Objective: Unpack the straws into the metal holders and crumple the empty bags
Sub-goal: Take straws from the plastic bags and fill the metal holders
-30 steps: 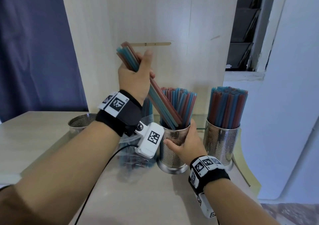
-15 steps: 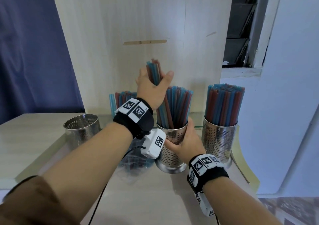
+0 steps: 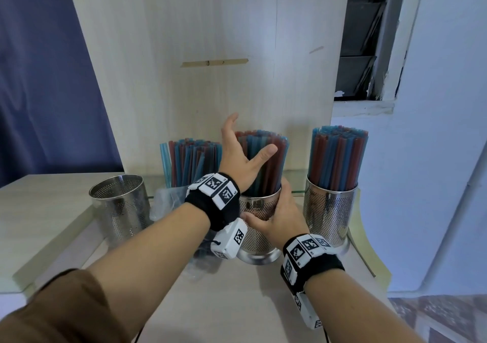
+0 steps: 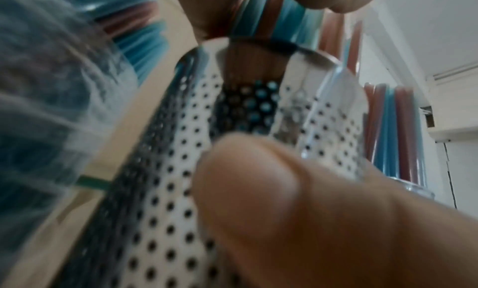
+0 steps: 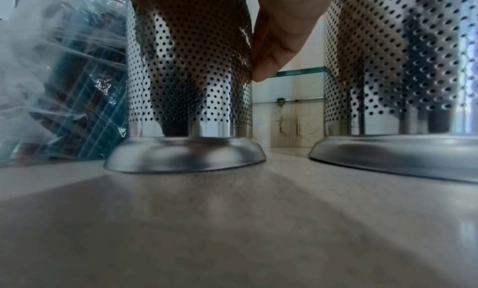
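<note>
The middle metal holder (image 3: pixel 259 211) (image 5: pixel 189 67) stands on the table, packed with red and blue straws (image 3: pixel 266 158) (image 4: pixel 271 16). My right hand (image 3: pixel 276 216) grips its perforated wall from the near right; its thumb (image 4: pixel 258 190) lies on the metal. My left hand (image 3: pixel 245 145) is spread open against the left side of these straws, thumb out, holding nothing. A clear plastic bag (image 3: pixel 168 203) (image 5: pixel 64 77) with more straws (image 3: pixel 189 161) stands upright just left of this holder, partly behind my left wrist.
An empty perforated holder (image 3: pixel 118 205) stands at the left. A full holder (image 3: pixel 329 211) (image 5: pixel 401 67) stands close on the right. A pale wooden panel (image 3: pixel 210 39) rises right behind them. The table (image 3: pixel 237 303) has bare surface in front.
My left hand has swung a bundle of straws upright, lowered it into the middle holder and let go. The right hand has stayed on that holder.
</note>
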The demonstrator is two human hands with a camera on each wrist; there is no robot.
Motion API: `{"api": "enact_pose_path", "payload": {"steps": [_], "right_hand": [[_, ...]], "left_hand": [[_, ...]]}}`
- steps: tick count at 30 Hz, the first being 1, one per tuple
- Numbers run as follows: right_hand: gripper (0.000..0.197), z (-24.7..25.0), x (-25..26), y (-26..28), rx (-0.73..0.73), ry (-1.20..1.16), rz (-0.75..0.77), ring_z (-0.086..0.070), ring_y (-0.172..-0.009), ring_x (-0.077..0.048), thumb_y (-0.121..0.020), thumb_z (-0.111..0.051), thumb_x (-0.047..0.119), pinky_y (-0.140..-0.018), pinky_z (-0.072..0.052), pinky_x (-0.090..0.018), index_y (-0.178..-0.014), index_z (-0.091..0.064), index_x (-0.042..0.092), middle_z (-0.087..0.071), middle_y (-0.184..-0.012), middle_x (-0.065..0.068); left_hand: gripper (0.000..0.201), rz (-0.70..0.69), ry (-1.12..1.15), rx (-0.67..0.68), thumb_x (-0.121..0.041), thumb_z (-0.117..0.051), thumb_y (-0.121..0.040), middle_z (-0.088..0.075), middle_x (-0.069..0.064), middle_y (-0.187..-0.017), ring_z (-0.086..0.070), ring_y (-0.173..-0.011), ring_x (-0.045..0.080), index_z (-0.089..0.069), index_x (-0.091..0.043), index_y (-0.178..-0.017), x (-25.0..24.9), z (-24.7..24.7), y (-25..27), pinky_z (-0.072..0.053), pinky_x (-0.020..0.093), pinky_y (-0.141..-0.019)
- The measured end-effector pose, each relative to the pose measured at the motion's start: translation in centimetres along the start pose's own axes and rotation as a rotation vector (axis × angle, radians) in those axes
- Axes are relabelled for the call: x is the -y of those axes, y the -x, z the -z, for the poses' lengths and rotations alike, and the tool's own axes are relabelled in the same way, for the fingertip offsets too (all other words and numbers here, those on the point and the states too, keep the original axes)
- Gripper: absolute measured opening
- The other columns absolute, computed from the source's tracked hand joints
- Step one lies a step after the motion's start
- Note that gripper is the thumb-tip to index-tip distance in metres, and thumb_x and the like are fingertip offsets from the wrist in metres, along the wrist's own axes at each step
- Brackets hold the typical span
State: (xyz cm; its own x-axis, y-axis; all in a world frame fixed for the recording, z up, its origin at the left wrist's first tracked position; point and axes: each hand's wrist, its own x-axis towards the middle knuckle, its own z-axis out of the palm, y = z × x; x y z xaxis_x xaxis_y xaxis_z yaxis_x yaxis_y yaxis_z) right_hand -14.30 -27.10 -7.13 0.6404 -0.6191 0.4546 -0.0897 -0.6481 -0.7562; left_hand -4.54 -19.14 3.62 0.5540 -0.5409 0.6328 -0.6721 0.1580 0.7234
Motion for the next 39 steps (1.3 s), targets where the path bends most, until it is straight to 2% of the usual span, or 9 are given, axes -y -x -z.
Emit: {"api": "enact_pose_path", "payload": {"steps": [3,6,11,14,20,25,30,35,39], "right_hand": [[0.115,-0.1,0.0,0.0,0.0,0.007,0.006,-0.055,-0.122,-0.013,-0.056,-0.081,0.064,-0.102,-0.048,-0.035,-0.146,-0.017,0.033,-0.054,-0.135,0.005],[0.112,-0.2,-0.2,0.0,-0.003,0.044,0.012,-0.056,-0.12,-0.015,-0.059,-0.081,0.064,-0.102,-0.048,-0.035,-0.145,-0.018,0.031,-0.054,-0.133,0.003],[0.108,0.2,0.1,0.0,-0.012,-0.007,0.02,-0.053,-0.12,-0.009,-0.06,-0.084,0.059,-0.099,-0.043,-0.024,-0.143,-0.02,0.034,-0.053,-0.133,0.008],[0.111,0.1,0.2,0.1,-0.012,0.009,0.026,-0.052,-0.123,-0.009,-0.06,-0.084,0.06,-0.102,-0.043,-0.026,-0.145,-0.018,0.034,-0.052,-0.136,0.007],[0.114,0.2,0.3,0.1,-0.004,0.01,0.017,-0.051,-0.126,-0.011,-0.059,-0.083,0.062,-0.104,-0.043,-0.029,-0.146,-0.015,0.036,-0.051,-0.138,0.006],[0.114,0.2,0.3,0.1,-0.004,0.018,0.016,-0.05,-0.127,-0.012,-0.061,-0.084,0.059,-0.105,-0.04,-0.025,-0.148,-0.015,0.031,-0.05,-0.14,0.004],[0.113,0.3,0.2,0.1,-0.016,0.017,0.037,-0.051,-0.126,-0.011,-0.06,-0.084,0.06,-0.107,-0.042,-0.029,-0.147,-0.018,0.031,-0.052,-0.138,0.007],[0.115,0.3,0.2,0.1,0.006,0.023,0.024,-0.051,-0.127,-0.012,-0.06,-0.083,0.061,-0.109,-0.043,-0.035,-0.149,-0.017,0.028,-0.051,-0.14,0.006],[0.109,0.4,0.5,0.2,0.003,0.005,0.029,-0.053,-0.123,-0.011,-0.061,-0.085,0.057,-0.107,-0.044,-0.033,-0.145,-0.02,0.03,-0.052,-0.137,0.008]], "left_hand": [[0.121,0.124,0.033,0.065,-0.062,-0.075,-0.064,-0.014,0.01,-0.158,-0.02,-0.141,0.014,0.002,-0.026,-0.15,0.6,0.0,0.4,-0.025,0.042,-0.117],[0.137,0.173,-0.054,0.155,-0.055,-0.086,-0.047,-0.018,0.006,-0.156,-0.025,-0.139,0.015,0.005,-0.033,-0.147,1.1,0.2,0.7,-0.025,0.038,-0.115],[0.088,0.256,-0.017,0.06,-0.043,-0.089,-0.063,-0.058,-0.005,-0.124,-0.058,-0.113,0.013,-0.041,-0.022,-0.133,2.1,0.7,-1.0,-0.05,0.04,-0.101],[0.086,0.32,0.061,0.058,-0.047,-0.086,-0.065,-0.064,-0.003,-0.12,-0.063,-0.109,0.014,-0.046,-0.019,-0.135,2.2,1.1,-1.9,-0.052,0.042,-0.099],[0.095,0.26,0.055,0.012,-0.042,-0.08,-0.074,-0.044,-0.009,-0.135,-0.042,-0.123,0.005,-0.026,-0.024,-0.15,2.1,1.4,-0.8,-0.04,0.027,-0.103],[0.092,0.174,-0.007,-0.009,-0.035,-0.081,-0.076,-0.046,0.001,-0.145,-0.044,-0.131,0.012,-0.029,-0.021,-0.15,2.4,1.7,-0.2,-0.04,0.032,-0.108],[0.103,0.046,0.013,-0.123,-0.05,-0.074,-0.073,-0.042,0.001,-0.147,-0.041,-0.131,0.005,-0.018,-0.019,-0.153,0.4,2.7,0.7,-0.039,0.031,-0.11],[0.096,-0.216,-0.182,-0.425,-0.076,-0.043,-0.083,-0.038,0.0,-0.137,-0.037,-0.131,0.017,-0.023,-0.008,-0.148,0.5,5.8,1.8,-0.038,0.05,-0.108],[0.124,0.048,-0.362,-0.424,-0.086,-0.053,-0.065,-0.017,0.011,-0.156,-0.013,-0.145,0.026,-0.009,-0.01,-0.153,2.5,7.4,2.5,-0.016,0.052,-0.119]]}}
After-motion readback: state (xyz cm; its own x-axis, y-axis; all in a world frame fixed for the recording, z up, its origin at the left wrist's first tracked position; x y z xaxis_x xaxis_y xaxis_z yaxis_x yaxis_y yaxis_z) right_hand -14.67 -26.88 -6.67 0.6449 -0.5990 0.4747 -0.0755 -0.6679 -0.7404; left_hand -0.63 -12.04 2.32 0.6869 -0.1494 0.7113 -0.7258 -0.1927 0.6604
